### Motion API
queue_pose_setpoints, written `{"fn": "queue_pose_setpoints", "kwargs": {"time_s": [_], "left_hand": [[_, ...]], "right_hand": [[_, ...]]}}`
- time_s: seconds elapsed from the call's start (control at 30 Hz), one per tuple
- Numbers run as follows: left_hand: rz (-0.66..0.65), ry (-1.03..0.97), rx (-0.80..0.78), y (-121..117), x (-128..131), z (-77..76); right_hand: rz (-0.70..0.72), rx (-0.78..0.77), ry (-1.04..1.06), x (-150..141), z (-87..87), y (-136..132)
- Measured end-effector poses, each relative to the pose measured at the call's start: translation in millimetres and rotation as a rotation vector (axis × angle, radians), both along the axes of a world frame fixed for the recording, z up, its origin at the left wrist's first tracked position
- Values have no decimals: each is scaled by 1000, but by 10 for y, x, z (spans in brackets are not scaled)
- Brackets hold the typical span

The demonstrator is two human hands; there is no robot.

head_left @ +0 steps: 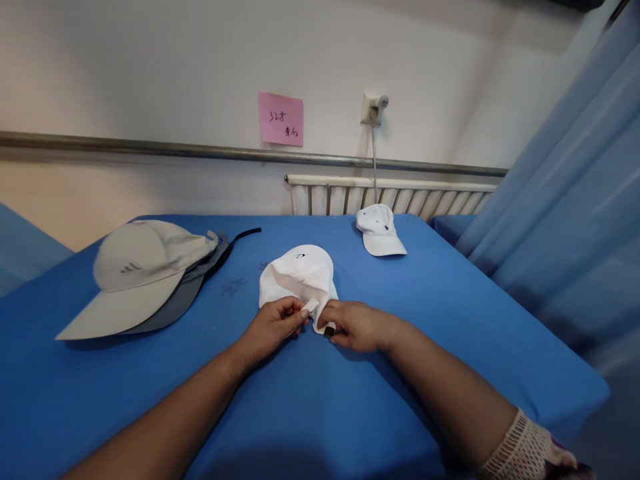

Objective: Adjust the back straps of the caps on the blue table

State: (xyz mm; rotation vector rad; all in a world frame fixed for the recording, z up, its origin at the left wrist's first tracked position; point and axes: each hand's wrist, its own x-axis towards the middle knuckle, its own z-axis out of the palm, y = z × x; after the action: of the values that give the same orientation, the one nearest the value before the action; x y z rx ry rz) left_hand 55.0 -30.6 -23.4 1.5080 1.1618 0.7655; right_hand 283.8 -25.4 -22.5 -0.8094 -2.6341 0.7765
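A white baseball cap point(299, 267) with a small dark mark lies at the middle of the blue-covered table, its back opening towards me. My left hand point(277, 323) pinches one end of the cap's back strap between thumb and fingers. On the other side, my right hand point(356, 325) has its fingers closed on the cap's back edge, beside a dark metal buckle point(329, 331). The strap ends are apart. Part of the right fingertips is hidden by the cap's fabric, and the brim is mostly out of sight.
Stacked caps lie at left, a light beige one point(135, 260) over a dark grey one point(173, 310). Another white cap point(380, 230) sits at the far right of the blue sheet point(450, 320). Behind are a radiator point(345, 199) and a wall rail point(200, 151); a blue curtain point(565, 173) hangs at right.
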Motion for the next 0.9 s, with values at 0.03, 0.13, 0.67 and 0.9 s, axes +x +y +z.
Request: {"fn": "queue_pose_setpoints", "kwargs": {"time_s": [0.03,0.13,0.67,0.9], "left_hand": [[-3,0,0,1,-1,-1],[-12,-3,5,6,-2,-7],[3,26,86,-36,-19,75],[-1,69,118,-160,57,180]], "right_hand": [[9,-15,15,3,1,0],[20,-38,-1,0,19,1],[-43,16,99,30,3,-21],[-97,149,310,80,-15,32]]}}
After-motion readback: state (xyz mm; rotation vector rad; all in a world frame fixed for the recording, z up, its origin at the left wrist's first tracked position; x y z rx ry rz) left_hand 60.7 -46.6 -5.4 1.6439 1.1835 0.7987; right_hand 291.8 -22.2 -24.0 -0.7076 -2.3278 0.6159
